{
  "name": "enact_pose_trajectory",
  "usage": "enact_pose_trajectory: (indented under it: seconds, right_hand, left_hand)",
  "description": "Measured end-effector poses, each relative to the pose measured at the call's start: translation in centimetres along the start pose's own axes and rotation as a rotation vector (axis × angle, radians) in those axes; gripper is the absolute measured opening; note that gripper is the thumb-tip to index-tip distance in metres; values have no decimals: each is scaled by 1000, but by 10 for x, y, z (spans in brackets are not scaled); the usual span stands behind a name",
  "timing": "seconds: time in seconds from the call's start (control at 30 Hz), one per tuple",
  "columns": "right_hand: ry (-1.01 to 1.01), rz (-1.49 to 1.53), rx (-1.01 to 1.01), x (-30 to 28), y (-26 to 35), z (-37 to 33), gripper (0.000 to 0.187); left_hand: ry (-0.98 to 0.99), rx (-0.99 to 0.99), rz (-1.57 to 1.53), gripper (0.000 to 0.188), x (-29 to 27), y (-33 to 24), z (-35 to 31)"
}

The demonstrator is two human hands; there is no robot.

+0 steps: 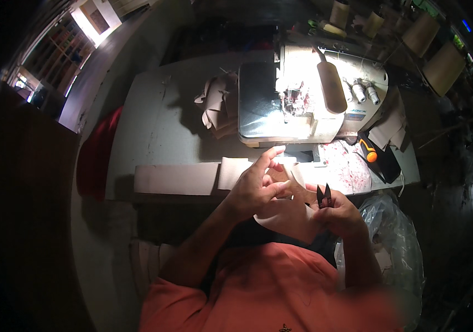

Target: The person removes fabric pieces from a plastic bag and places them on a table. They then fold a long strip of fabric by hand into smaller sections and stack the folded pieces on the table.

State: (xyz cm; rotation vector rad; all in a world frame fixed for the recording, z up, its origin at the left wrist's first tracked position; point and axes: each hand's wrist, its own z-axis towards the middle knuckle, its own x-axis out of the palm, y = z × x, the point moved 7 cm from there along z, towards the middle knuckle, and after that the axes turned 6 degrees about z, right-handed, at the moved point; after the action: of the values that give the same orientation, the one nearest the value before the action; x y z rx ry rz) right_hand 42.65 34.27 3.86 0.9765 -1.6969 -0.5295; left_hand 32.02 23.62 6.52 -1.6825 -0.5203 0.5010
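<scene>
In front of the sewing machine, near the table's front edge, I have a pale pink fabric piece between my hands. My left hand grips its upper part, fingers bent and the index finger raised. The lower part of the cloth hangs toward my lap. My right hand is closed around dark thread snips, their two pointed blades sticking up past the fingers. That same hand also touches the cloth's right side. Where the fingers meet the cloth is partly hidden by glare and folds.
Pale fabric strips lie along the front edge at left. Crumpled cloth sits left of the machine. An orange-and-black tool lies to the right. A clear plastic bag hangs below. Thread cones stand at the back right.
</scene>
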Motion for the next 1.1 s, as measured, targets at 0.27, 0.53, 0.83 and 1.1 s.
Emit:
enact_pose_trajectory:
  seconds: [0.27, 0.53, 0.83, 1.1]
  right_hand:
    - [-93, -34, -11, -5, 12, -1, 19]
    - [169, -130, -208, 15, 65, 3, 40]
    - [-1, -1226, -533, 74, 111, 45, 19]
    - [-64, -342, -293, 56, 26, 36, 33]
  left_hand:
    - [431, 132, 482, 59, 13, -22, 30]
    - [455, 251, 219, 23, -6, -52, 27]
    - [116, -68, -106, 27, -54, -33, -19]
    - [-195, 8, -548, 41, -69, 20, -45]
